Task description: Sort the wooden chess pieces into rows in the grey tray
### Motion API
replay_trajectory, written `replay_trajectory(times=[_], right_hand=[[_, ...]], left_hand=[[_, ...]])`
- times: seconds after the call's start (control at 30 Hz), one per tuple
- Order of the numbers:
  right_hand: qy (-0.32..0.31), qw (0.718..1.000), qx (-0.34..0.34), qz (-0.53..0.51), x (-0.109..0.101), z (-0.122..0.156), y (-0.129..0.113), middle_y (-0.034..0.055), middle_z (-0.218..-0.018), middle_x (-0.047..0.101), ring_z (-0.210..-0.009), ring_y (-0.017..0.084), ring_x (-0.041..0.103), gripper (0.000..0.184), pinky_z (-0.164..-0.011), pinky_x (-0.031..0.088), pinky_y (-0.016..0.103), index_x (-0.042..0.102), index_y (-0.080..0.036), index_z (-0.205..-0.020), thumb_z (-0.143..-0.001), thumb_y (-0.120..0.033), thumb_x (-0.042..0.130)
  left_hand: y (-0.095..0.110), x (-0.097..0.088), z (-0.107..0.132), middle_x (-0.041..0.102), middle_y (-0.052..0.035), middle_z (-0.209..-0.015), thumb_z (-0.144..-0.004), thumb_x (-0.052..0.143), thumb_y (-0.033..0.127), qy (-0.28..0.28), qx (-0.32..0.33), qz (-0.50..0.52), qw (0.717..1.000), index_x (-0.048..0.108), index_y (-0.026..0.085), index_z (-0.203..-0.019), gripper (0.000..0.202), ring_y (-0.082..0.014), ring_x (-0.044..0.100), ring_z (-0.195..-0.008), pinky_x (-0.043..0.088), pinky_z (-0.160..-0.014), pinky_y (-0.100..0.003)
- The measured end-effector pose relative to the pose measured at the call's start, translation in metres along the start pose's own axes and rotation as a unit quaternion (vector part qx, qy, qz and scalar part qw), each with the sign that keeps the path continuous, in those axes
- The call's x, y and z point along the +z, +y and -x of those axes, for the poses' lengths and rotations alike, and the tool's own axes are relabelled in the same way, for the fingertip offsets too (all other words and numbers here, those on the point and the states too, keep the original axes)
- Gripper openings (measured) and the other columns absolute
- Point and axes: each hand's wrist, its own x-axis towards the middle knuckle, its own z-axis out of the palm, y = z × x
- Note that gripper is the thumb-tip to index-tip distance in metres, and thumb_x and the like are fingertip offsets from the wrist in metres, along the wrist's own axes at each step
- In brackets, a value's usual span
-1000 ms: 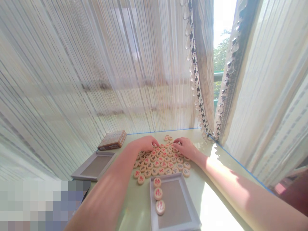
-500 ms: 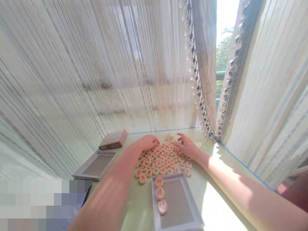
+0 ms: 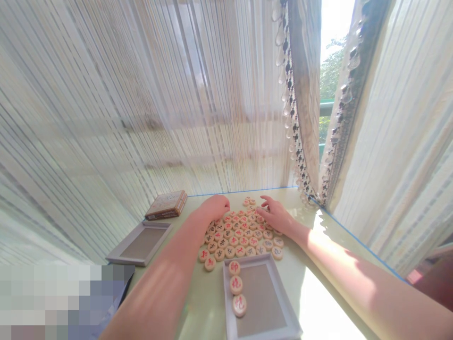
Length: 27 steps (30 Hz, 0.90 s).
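Note:
Round xiangqi pieces (image 3: 239, 233) with red and black characters lie face up in a close cluster on the pale green table (image 3: 205, 297). At the cluster's far left edge is my left hand (image 3: 216, 206), its fingers curled in; whatever they may hold is hidden. My right hand (image 3: 274, 212) rests at the far right edge with fingers spread, touching or just above the pieces. Nearest me stands a shallow grey tray (image 3: 288, 311). Three red pieces line its left side: one top piece (image 3: 234, 268), a middle one (image 3: 236, 284) and a lower one (image 3: 239, 305).
A second shallow grey tray (image 3: 123, 259) lies at the left. Behind it is a flat brown box (image 3: 166, 205) near the table's back edge. Striped string curtains (image 3: 141, 94) hang behind the table, with a beaded curtain edge (image 3: 297, 141) at the right. Sunlight falls across the right side.
My left hand has drawn slightly left and its fingers have curled in. My right hand stays almost in place. The pieces in the near tray look unchanged.

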Motion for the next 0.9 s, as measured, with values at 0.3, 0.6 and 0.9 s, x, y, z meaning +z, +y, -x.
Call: replay_trajectory(times=[0.3, 0.6, 0.9], right_hand=[[0.043, 0.991, -0.126, 0.031, -0.014, 0.01, -0.019, 0.0053, -0.101, 0.061, -0.1, 0.022, 0.049, 0.022, -0.093, 0.034, 0.035, 0.069, -0.023, -0.089, -0.075, -0.033, 0.055], [-0.094, 0.959, -0.241, 0.112, -0.009, 0.028, -0.043, 0.0042, -0.099, 0.065, -0.098, 0.02, 0.05, 0.026, -0.091, 0.033, 0.035, 0.067, -0.024, -0.097, -0.083, -0.031, 0.046], [-0.071, 0.968, -0.212, 0.115, -0.008, 0.026, -0.037, 0.004, -0.11, 0.062, -0.102, 0.021, 0.05, 0.03, -0.092, 0.034, 0.035, 0.064, -0.024, -0.105, -0.086, -0.032, 0.042]], left_hand=[[0.016, -0.015, 0.006, 0.069, -0.002, -0.086, -0.068, 0.057, 0.026, -0.059, 0.005, 0.023, 0.998, 0.069, 0.022, -0.086, 0.022, -0.0128, 0.059, -0.066, 0.041, -0.059, -0.022], [0.022, 0.0, -0.002, 0.069, -0.0006, -0.085, -0.065, 0.064, 0.024, -0.072, 0.049, 0.017, 0.996, 0.068, 0.023, -0.084, 0.02, -0.0144, 0.06, -0.075, 0.041, -0.062, -0.022], [0.024, 0.001, -0.002, 0.068, 0.0002, -0.084, -0.067, 0.059, 0.023, -0.07, 0.067, 0.027, 0.995, 0.068, 0.023, -0.084, 0.019, -0.0137, 0.06, -0.075, 0.041, -0.063, -0.021]])
